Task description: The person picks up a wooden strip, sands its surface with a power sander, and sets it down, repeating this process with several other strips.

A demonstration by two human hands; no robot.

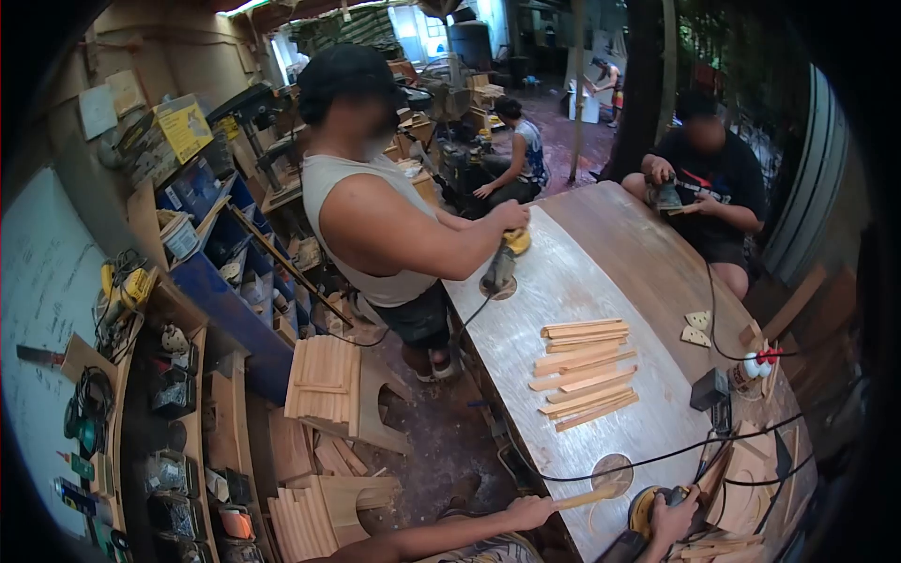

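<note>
At the bottom of the head view, my left hand (530, 512) is closed around one end of a narrow wooden strip (587, 497), which points right over the table. My right hand (674, 518) grips a yellow and black power sander (643, 511) just past the strip's far end. Beneath the strip's tip, the pale tabletop (563, 450) has a round hole (612, 469). Several wooden strips (587, 371) lie in a loose row farther up the table. More cut wood pieces (718, 547) lie beside my right hand.
A co-worker (375, 188) stands at the table's left side with a yellow sander (514, 242); another person (709, 178) sits at the far right with a sander. Black cables (657, 460) cross the tabletop. Stacked wood (324, 380) and shelves (192, 450) stand left.
</note>
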